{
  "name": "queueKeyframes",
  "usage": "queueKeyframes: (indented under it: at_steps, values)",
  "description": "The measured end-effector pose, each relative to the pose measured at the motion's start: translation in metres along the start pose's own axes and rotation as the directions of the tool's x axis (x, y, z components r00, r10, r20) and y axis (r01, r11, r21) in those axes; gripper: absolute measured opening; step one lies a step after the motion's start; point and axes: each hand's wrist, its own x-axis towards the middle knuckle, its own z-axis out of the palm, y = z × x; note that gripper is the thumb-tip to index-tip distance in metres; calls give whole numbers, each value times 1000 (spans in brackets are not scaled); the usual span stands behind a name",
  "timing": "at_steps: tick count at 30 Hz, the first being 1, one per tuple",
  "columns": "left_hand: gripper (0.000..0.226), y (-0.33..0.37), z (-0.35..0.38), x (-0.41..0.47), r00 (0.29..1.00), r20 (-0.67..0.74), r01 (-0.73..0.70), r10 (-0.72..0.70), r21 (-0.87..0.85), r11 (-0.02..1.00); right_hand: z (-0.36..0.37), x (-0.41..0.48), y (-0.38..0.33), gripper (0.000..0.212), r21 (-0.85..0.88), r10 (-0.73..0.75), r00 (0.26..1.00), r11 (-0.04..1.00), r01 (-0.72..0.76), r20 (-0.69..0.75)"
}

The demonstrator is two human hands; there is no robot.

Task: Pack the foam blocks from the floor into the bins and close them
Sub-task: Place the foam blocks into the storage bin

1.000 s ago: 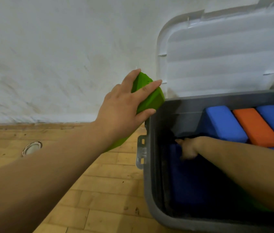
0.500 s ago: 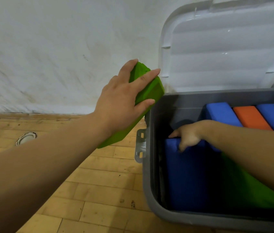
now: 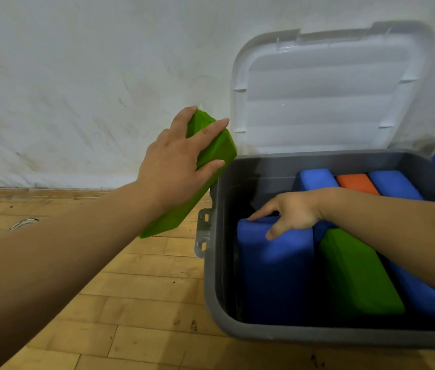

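Grips a green foam block in the left hand, mid-frame, just outside the grey bin, block partly hidden behind the palm. Clasps with the right hand the top edge of an upright blue block inside the bin; some fingers hidden.

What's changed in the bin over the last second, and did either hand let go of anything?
The right hand has come up from deep in the bin, and the blue block it grips by the top edge has risen with it. Nothing was let go. The left hand still holds the green block outside the bin, and the lid stays open.
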Motion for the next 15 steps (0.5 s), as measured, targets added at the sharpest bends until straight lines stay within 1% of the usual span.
queueKeyframes:
  at_steps: [3,6,9,13,15]
  values:
    - [66,6,0,3,1000,-1,11,-11,21,1000,10,-8,-8,65,-40,24,997,999,-27,-74]
    - [64,11,-2,7,1000,-4,2,-1,49,999,18,-15,-20,71,-88,19,993,996,-29,-114]
    - [63,14,-1,9,1000,3,-3,3,65,998,24,-20,-31,71,-113,13,994,993,-26,-112]
    - [63,15,1,10,1000,3,-9,9,81,997,24,-21,-37,78,-222,-11,994,975,-13,-107]
    - [63,15,1,10,1000,7,-1,1,75,997,18,-22,-36,81,-238,27,992,970,-57,-126]
